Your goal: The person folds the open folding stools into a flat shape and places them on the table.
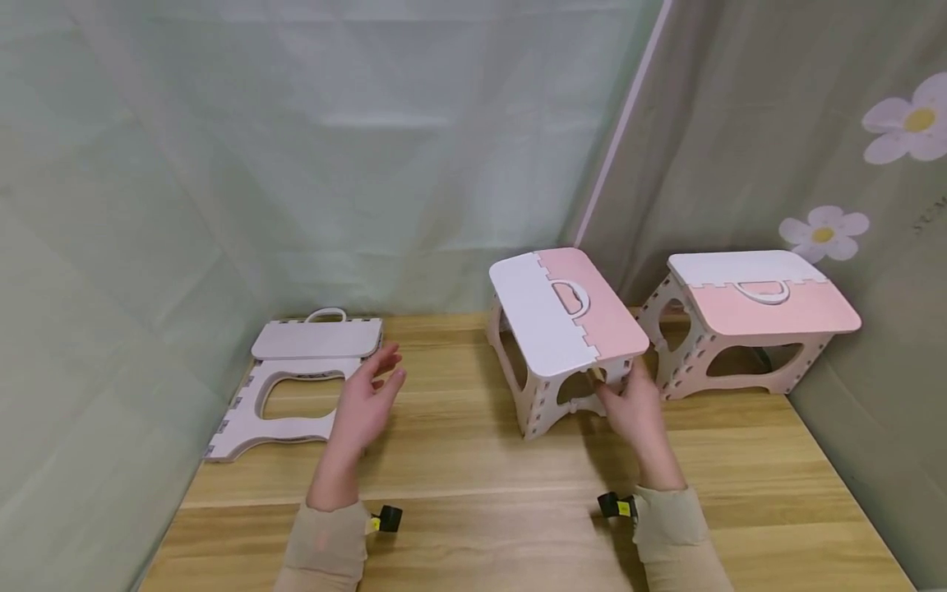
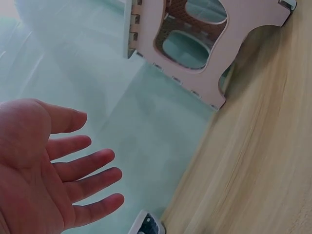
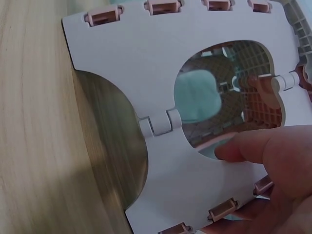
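Middle stool (image 1: 528,316): unfolded, upright on wooden table (image 1: 473,538), top half white, half pink. Right hand (image 1: 632,403) at its near end; stool sits at 11 o'clock from that hand. Fingers pinch the end panel (image 3: 109,53): thumb tip (image 3: 224,151) at the cut-out's rim, other fingers wrapped behind the panel's edge, at 5 o'clock from the thumb in the right wrist view. White hinge (image 3: 161,123) at 10 o'clock from the thumb tip. Cut-out opens at 12 o'clock from it, stool's gridded inside and a second opening showing through.

Left hand (image 1: 367,400) holds nothing; fingers slightly spread, relaxed, palm facing the middle stool, which is at 2 o'clock and well apart. Flattened stool (image 1: 318,339) at 9 to 10 o'clock from left hand, just beside; lies flat, handle (image 1: 326,312) at its 12 o'clock, table wood visible in its hole.

Right stool (image 1: 777,311) also unfolded, upright, at 2 o'clock from right hand, near the middle stool; can't tell if they touch.
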`<act>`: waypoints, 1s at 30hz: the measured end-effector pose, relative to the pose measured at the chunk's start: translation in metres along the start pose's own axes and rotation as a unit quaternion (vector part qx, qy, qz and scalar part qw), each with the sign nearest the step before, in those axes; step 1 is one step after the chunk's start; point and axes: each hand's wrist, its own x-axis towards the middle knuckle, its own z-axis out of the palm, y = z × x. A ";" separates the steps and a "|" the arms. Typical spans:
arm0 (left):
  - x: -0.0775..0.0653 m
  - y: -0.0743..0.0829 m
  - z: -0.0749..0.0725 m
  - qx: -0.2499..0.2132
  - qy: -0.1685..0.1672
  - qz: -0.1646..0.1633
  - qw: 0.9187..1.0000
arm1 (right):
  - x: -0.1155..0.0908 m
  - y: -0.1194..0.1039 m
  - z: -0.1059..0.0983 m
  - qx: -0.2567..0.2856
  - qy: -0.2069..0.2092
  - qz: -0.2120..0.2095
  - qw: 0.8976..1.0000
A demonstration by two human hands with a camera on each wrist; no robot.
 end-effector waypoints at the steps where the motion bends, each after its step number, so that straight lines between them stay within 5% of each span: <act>1: 0.000 0.000 0.001 -0.002 -0.002 -0.001 1.000 | 0.000 -0.001 0.000 -0.001 -0.005 0.002 1.000; 16: 0.001 0.001 0.007 0.014 -0.025 0.000 1.000 | 0.000 -0.003 0.005 0.019 -0.075 -0.021 0.997; 30: 0.003 -0.006 0.014 0.043 -0.106 0.003 0.993 | 0.001 -0.003 0.013 0.069 -0.111 -0.021 0.991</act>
